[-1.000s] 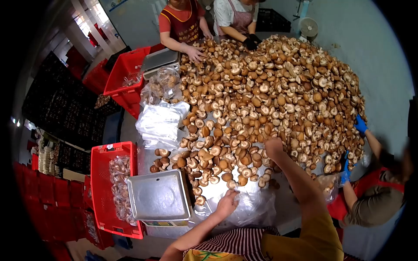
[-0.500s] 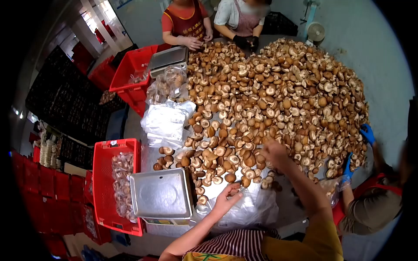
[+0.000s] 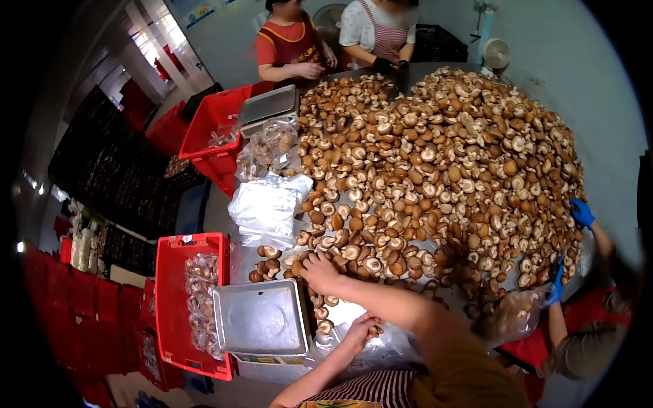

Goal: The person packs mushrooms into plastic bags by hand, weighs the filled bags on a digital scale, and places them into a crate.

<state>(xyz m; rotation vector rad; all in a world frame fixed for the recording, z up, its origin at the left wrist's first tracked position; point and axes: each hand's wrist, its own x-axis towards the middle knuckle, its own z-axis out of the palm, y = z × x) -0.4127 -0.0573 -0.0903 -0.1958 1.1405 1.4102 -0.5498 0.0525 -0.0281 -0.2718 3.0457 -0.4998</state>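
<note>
My right hand (image 3: 321,273) reaches across to the near left edge of the loose shiitake mushrooms (image 3: 408,177). Its fingers are spread over several of them, just above the scale's corner, and a brown cap shows beside the fingertips. Close to my body, my left hand (image 3: 358,333) has its fingers curled around a small mushroom (image 3: 375,331). Beneath and beside that hand lies a clear plastic bag (image 3: 398,345), crumpled on the metal table. A scale (image 3: 262,318) with a bare steel pan stands left of both hands.
A red crate (image 3: 163,306) holds bagged mushrooms. Flat plastic bags (image 3: 269,204) lie beyond the scale, near filled bags (image 3: 279,136) and a second scale (image 3: 269,104). Two people stand across the table; another, in blue gloves (image 3: 556,282), holds a bag at right.
My right hand has swept left from the middle of the pile to its near left edge. My left hand stays by the bag, now with a mushroom at its fingers. The view has shifted slightly.
</note>
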